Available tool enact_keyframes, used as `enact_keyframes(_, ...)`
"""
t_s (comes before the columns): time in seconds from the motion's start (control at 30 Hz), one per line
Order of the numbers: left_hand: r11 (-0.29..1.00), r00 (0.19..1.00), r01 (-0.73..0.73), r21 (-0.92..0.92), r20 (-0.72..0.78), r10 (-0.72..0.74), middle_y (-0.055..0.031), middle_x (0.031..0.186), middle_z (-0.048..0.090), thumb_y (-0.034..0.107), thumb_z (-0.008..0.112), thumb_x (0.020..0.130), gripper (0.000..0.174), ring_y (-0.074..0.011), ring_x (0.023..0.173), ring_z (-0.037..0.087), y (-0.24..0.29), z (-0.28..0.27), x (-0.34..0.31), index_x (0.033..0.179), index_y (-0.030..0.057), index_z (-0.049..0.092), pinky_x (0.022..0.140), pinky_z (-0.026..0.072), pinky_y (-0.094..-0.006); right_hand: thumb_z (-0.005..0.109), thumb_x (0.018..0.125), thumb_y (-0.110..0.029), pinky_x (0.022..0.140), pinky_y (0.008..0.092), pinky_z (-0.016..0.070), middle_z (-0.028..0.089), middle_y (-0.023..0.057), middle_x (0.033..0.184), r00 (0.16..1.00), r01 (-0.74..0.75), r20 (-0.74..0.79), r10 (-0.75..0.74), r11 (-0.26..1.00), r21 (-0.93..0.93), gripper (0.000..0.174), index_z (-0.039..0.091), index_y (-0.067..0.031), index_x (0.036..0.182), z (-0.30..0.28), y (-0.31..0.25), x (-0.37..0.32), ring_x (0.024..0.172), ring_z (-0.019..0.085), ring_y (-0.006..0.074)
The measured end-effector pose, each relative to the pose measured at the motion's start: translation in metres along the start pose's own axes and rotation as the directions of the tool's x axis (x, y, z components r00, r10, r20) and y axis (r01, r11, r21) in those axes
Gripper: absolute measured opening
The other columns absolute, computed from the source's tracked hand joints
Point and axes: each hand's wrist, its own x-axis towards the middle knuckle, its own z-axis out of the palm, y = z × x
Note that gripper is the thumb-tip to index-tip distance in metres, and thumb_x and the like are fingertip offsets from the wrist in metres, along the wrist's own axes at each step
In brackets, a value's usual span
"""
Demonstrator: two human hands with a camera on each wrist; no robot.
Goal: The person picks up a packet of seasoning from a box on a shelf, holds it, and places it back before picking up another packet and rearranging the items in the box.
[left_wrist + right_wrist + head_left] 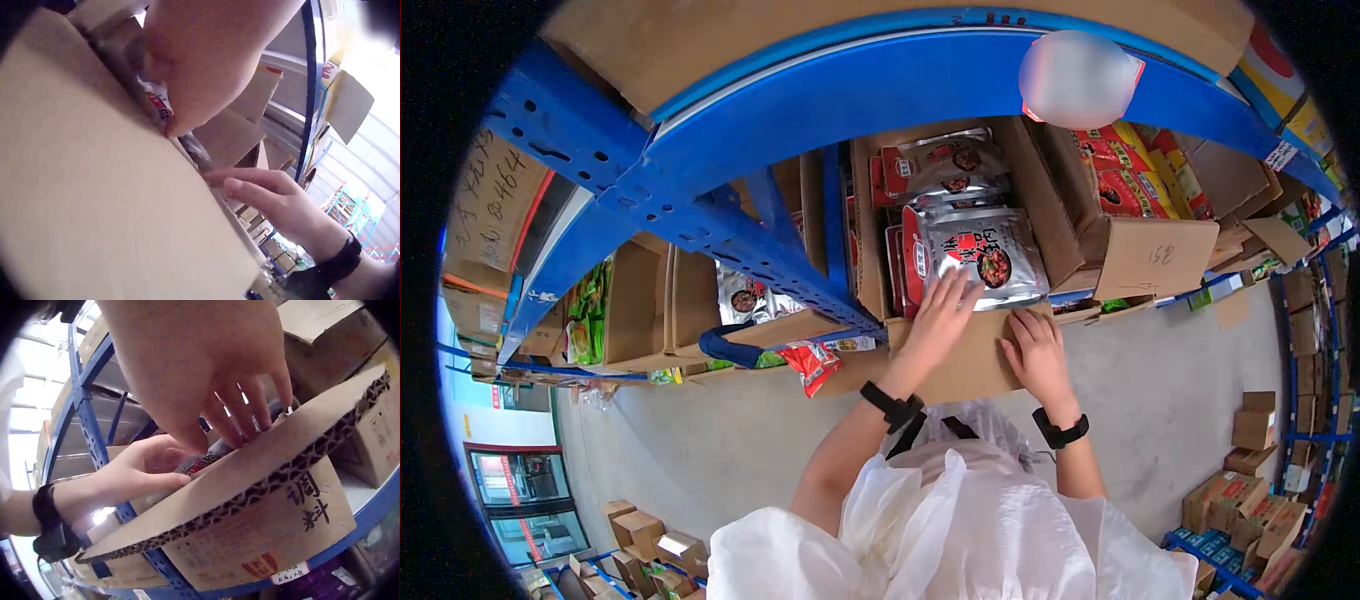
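Observation:
A cardboard box (960,360) on the blue shelf holds silver packets with red-and-black print. The front silver packet (1025,245) lies on top and shows a picture of a bowl of food. My left hand (935,325) reaches over the box's front flap, its extended fingers on the packet's lower part. To its right, my right hand (1040,360) rests on the flap near the front right corner, fingers pointing inward. In the right wrist view, the right fingers reach past the thick corrugated edge (269,481) of the flap, with the left hand (140,465) beside them.
A blue beam (850,95) crosses above the box, and a blue upright (700,235) stands to its left. Boxes of red and yellow packets (1125,185) sit on the right. At the left, a red packet (810,367) hangs at the shelf edge near a dark blue cloth (730,345).

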Motion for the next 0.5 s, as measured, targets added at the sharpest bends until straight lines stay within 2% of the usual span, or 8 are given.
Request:
enact_keyframes(0.1, 0.996, 0.995, 0.089, 0.01, 0.05, -0.09, -0.0162, 0.143, 0.029, 0.013, 0.059, 0.083, 0.055, -0.0383, 0.131, 0.028, -0.001, -0.004, 0.013, 0.135, 0.0137, 0.04, 0.106, 0.0231, -0.0513, 0.061, 0.081, -0.022, 0.099, 0.0437, 0.0346, 0.055, 0.0133, 0.119, 1.0, 0.001, -0.007, -0.001, 1.0, -0.03, 0.042, 0.054, -0.0007, 0.116, -0.001, -0.002, 0.005, 0.112, 0.049, 0.0295)
enact_keyframes(0.13, 0.994, 0.99, 0.097, 0.056, 0.096, -0.102, -0.0152, 0.146, 0.024, 0.018, 0.06, 0.083, 0.06, -0.0387, 0.132, 0.025, -0.007, 0.005, 0.012, 0.138, 0.0198, 0.037, 0.107, 0.0225, -0.0506, 0.062, 0.081, -0.022, 0.098, 0.0436, 0.0357, 0.054, 0.0135, 0.12, 1.0, 0.001, -0.01, -0.002, 0.999, -0.04, 0.042, 0.054, -0.0007, 0.116, -0.001, -0.002, 0.007, 0.112, 0.05, 0.0302)
enact_keyframes(0.23, 0.989, 0.988, 0.114, 0.089, 0.095, -0.122, -0.0148, 0.145, 0.026, 0.02, 0.06, 0.082, 0.059, -0.039, 0.132, 0.025, -0.015, 0.021, 0.007, 0.137, 0.0194, 0.038, 0.107, 0.0232, -0.05, 0.059, 0.082, -0.027, 0.101, 0.044, 0.0319, 0.055, 0.013, 0.119, 1.0, 0.009, 0.007, -0.009, 0.997, -0.083, 0.044, 0.053, -0.0004, 0.118, 0.008, -0.001, 0.009, 0.113, 0.049, 0.0274)
enact_keyframes(0.33, 0.988, 0.987, 0.146, 0.041, 0.059, -0.148, -0.0125, 0.144, 0.03, 0.021, 0.064, 0.079, 0.061, -0.0393, 0.131, 0.028, -0.019, 0.026, 0.007, 0.135, 0.0181, 0.04, 0.105, 0.0249, -0.0539, 0.059, 0.083, -0.029, 0.102, 0.0444, 0.0315, 0.055, 0.013, 0.118, 1.0, 0.016, -0.002, -0.017, 0.995, -0.101, 0.045, 0.054, -0.0008, 0.117, 0.011, -0.001, 0.014, 0.113, 0.049, 0.0273)
enact_keyframes(0.43, 0.987, 0.983, 0.157, 0.027, 0.088, -0.159, -0.0143, 0.141, 0.035, 0.022, 0.061, 0.082, 0.057, -0.0369, 0.129, 0.032, -0.02, 0.021, 0.009, 0.134, 0.015, 0.041, 0.105, 0.0265, -0.0485, 0.06, 0.081, -0.023, 0.1, 0.0447, 0.0341, 0.056, 0.013, 0.116, 1.0, 0.012, 0.023, -0.01, 0.995, -0.099, 0.041, 0.054, -0.0003, 0.115, 0.007, -0.001, 0.019, 0.113, 0.049, 0.0287)
enact_keyframes(0.5, 0.992, 0.988, 0.127, -0.02, 0.096, -0.125, -0.0143, 0.14, 0.037, 0.024, 0.063, 0.08, 0.058, -0.0366, 0.128, 0.034, -0.023, 0.014, 0.011, 0.133, 0.0137, 0.042, 0.105, 0.0276, -0.0477, 0.06, 0.079, -0.017, 0.098, 0.0453, 0.0363, 0.054, 0.0154, 0.118, 0.998, -0.069, 0.004, 0.069, 0.997, 0.028, 0.038, 0.055, -0.0007, 0.113, 0.005, 0.004, 0.024, 0.112, 0.048, 0.0309)
